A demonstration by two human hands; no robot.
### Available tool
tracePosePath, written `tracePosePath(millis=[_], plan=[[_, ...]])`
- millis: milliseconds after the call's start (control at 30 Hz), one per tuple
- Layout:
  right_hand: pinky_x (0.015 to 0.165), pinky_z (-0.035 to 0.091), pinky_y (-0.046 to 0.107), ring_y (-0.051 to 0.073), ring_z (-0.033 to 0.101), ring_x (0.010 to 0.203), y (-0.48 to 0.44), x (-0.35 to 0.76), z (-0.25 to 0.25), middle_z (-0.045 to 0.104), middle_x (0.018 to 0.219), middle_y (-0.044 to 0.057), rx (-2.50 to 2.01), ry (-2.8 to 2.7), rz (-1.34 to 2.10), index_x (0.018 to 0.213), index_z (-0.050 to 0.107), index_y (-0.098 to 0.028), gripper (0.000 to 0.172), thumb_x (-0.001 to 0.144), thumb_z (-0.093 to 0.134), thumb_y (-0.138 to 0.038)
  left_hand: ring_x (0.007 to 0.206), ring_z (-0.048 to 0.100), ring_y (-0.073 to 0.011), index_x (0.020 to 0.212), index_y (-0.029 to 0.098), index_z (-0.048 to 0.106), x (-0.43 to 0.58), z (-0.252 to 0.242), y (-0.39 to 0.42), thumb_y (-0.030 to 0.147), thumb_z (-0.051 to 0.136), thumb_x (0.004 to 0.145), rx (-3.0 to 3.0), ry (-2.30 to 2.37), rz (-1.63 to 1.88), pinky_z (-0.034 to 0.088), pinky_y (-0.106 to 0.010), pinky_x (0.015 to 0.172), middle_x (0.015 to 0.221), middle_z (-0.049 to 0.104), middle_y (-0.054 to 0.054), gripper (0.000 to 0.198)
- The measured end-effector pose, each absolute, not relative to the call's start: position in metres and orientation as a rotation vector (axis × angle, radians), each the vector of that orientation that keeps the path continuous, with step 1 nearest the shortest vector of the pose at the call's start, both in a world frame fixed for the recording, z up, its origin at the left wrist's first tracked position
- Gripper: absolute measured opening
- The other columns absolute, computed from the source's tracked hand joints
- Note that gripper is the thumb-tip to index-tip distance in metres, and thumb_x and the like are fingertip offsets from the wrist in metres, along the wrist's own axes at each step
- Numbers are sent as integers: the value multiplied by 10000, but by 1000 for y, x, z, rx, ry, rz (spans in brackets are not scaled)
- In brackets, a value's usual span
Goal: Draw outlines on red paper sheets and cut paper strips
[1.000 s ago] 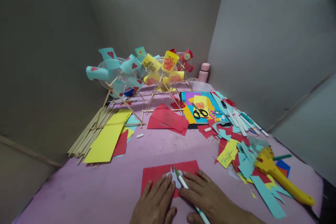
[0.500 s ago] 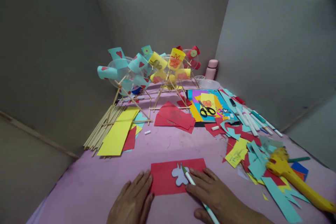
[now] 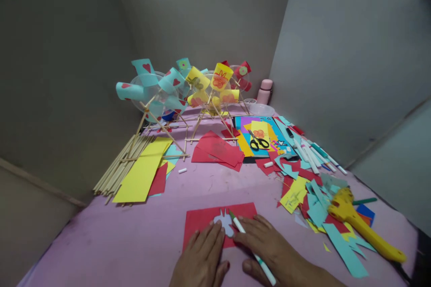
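A red paper sheet (image 3: pixel 202 219) lies on the pink table near the front edge, with a small white flower-shaped cutout (image 3: pixel 225 223) on top of it. My left hand (image 3: pixel 202 258) lies flat with its fingers stretched out, pressing on the red sheet and the edge of the cutout. My right hand (image 3: pixel 269 246) holds a white marker with a green tip (image 3: pixel 251 246) against the cutout, its fingers resting on the sheet.
Paper-and-stick pinwheels (image 3: pixel 182 89) stand at the back. Wooden sticks (image 3: pixel 116 168) and a yellow sheet (image 3: pixel 141 170) lie left. Red sheets (image 3: pixel 218 150), scissors (image 3: pixel 257 142), markers (image 3: pixel 313 154), paper scraps (image 3: pixel 313 197) and a yellow tool (image 3: pixel 360 226) crowd the right. A pink bottle (image 3: pixel 264 92) is in the corner.
My left hand slid back right onto the red sheet and covers part of the white cutout. The camera view shifted slightly; my right hand keeps the marker at the cutout.
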State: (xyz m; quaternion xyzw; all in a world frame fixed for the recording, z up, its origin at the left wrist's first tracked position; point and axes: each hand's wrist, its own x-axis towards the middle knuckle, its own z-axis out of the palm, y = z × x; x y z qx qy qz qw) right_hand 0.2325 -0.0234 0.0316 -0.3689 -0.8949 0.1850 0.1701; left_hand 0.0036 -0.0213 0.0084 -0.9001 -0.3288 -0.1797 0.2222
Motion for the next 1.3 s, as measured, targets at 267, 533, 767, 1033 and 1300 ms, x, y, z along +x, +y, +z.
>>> tracePosePath(millis=[267,533,767,1033,1300], plan=[[867,502,349,218,605,1019,-25,238,31,682,1035,107,-1160,-2011,449,1091,552,-215,221,919,422,-165,1036,636,-168,1185,169,585,0,4,-20,368,418,945,-2502,-914,-533,519,-241,810,1178,669,-43,355],[996,408,429,257,483,1251,-19,229,41,597,1306,96,-1109,-2662,459,1209,563,-211,302,936,464,-295,1015,638,-161,1147,152,608,3,0,-17,337,372,960,-2455,-870,-546,507,-240,805,1148,683,-49,353],[1007,395,436,258,496,1245,-18,228,43,580,1328,90,-1128,-2684,460,1203,577,-210,303,944,451,-304,1007,638,-160,1149,164,607,3,4,-20,323,402,944,-2471,-890,-573,501,-237,795,1139,688,-40,330],[996,398,405,253,526,1208,-19,230,30,618,1281,97,-1083,-2606,397,1196,582,-220,316,939,451,-348,1004,636,-168,1150,164,606,6,5,-20,296,390,943,-2476,-893,-546,504,-261,791,1146,684,-32,327],[1062,322,472,269,440,1293,-19,227,37,480,1414,114,-1108,-2692,609,1277,526,-204,410,915,488,-393,966,655,-174,1139,157,594,8,15,-17,292,417,939,-2591,-955,-646,529,-258,806,1097,696,-65,299]])
